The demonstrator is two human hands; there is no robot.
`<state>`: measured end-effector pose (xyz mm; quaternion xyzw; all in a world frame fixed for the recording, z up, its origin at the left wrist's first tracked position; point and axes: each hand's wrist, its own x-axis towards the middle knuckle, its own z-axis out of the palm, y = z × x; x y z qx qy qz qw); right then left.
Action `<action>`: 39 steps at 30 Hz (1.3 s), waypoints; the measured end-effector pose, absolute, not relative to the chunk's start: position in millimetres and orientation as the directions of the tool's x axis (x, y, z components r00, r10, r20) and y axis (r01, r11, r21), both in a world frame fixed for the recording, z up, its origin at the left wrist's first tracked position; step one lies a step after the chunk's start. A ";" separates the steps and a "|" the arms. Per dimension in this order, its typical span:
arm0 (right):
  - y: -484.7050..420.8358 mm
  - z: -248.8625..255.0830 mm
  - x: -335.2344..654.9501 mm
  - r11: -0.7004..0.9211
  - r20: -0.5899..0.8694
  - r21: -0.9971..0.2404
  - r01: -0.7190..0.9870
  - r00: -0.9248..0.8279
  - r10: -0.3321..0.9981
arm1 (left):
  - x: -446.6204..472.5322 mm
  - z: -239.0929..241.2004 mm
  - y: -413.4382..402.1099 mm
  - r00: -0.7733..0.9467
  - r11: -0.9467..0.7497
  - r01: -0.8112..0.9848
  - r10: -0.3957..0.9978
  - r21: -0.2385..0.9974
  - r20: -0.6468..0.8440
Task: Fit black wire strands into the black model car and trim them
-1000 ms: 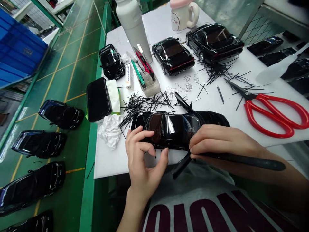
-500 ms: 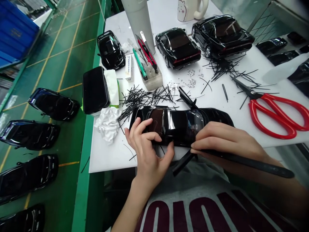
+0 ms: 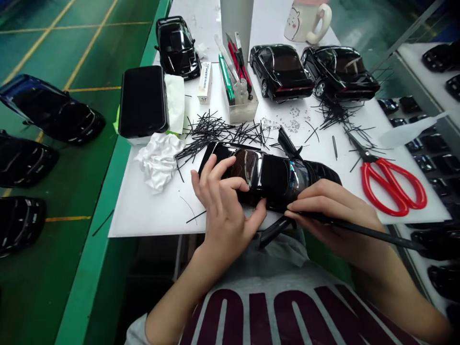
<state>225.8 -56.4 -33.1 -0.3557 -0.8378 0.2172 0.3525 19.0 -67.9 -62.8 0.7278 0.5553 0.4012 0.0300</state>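
A glossy black model car [image 3: 275, 175] lies on the white work board with both doors swung out, one away from me and one towards me. My left hand [image 3: 230, 201] grips its near side and roof, thumb and forefinger at the door opening, the other fingers spread over the rear. Against the near side, by the front door edge, my right hand [image 3: 330, 211] pinches a long slim black tool, which looks like tweezers [image 3: 373, 233]. The tool's tip is hidden by the fingers. The open near door [image 3: 275, 231] hangs over the board's front edge, below the hands.
Black strips [image 3: 215, 136] lie heaped behind the car. Red-handled scissors [image 3: 393, 187] rest at right, near a white pointed bottle [image 3: 409, 132]. Crumpled tissue [image 3: 158, 160], a dark-topped box [image 3: 143, 101], a tool holder [image 3: 242, 112], a mug [image 3: 305, 21] and finished-looking cars [image 3: 282, 72] stand around.
The view has shifted and turned, so the board and surroundings sit differently. Both hands keep their places on the car, and the right hand still holds the black tweezers.
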 end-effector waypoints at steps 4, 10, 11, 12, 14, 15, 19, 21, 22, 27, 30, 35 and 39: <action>-59.7 -33.5 228.7 0.620 0.393 -0.629 0.469 -0.497 0.774 | 20.3 -65.3 -67.0 0.047 -0.395 0.772 0.817 0.498 0.574; -63.6 -32.7 229.1 0.575 0.394 -0.695 0.432 -0.440 0.807 | 20.9 -70.9 -66.0 0.032 -0.425 0.762 0.778 0.488 0.627; -63.9 -32.7 228.5 0.570 0.399 -0.704 0.423 -0.429 0.811 | 20.8 -71.6 -66.0 0.032 -0.427 0.761 0.776 0.489 0.629; -64.2 -32.7 227.9 0.569 0.403 -0.707 0.419 -0.422 0.812 | 20.7 -72.2 -66.2 0.032 -0.428 0.760 0.777 0.490 0.629; -64.5 -32.8 226.8 0.573 0.405 -0.699 0.428 -0.424 0.810 | 20.6 -73.0 -66.4 0.032 -0.428 0.759 0.778 0.491 0.628; -64.6 -32.7 226.4 0.576 0.403 -0.692 0.434 -0.430 0.808 | 20.6 -73.2 -66.5 0.032 -0.427 0.759 0.778 0.491 0.627; -65.5 -31.7 225.2 0.587 0.399 -0.669 0.456 -0.445 0.801 | 20.6 -73.3 -66.4 0.039 -0.432 0.762 0.774 0.482 0.632; -65.9 -30.7 225.0 0.590 0.398 -0.657 0.469 -0.449 0.800 | 20.7 -73.2 -66.4 0.040 -0.433 0.762 0.774 0.482 0.632; -65.9 -30.2 225.0 0.591 0.396 -0.652 0.475 -0.452 0.799 | 20.7 -73.1 -66.4 0.040 -0.433 0.760 0.775 0.484 0.631; -65.5 -28.2 223.7 0.597 0.382 -0.622 0.508 -0.468 0.797 | 20.6 -72.9 -67.5 0.038 -0.428 0.755 0.785 0.497 0.618; -67.6 -27.0 220.3 0.593 0.373 -0.616 0.519 -0.471 0.799 | 20.6 -72.8 -68.3 0.031 -0.409 0.760 0.799 0.505 0.600; -76.5 -24.8 213.2 0.553 0.347 -0.617 0.559 -0.437 0.830 | 20.1 -71.1 -69.1 0.019 -0.397 0.751 0.812 0.528 0.584; -79.4 -27.6 210.6 0.544 0.354 -0.614 0.572 -0.416 0.837 | 18.2 -69.8 -70.1 0.017 -0.386 0.747 0.824 0.541 0.566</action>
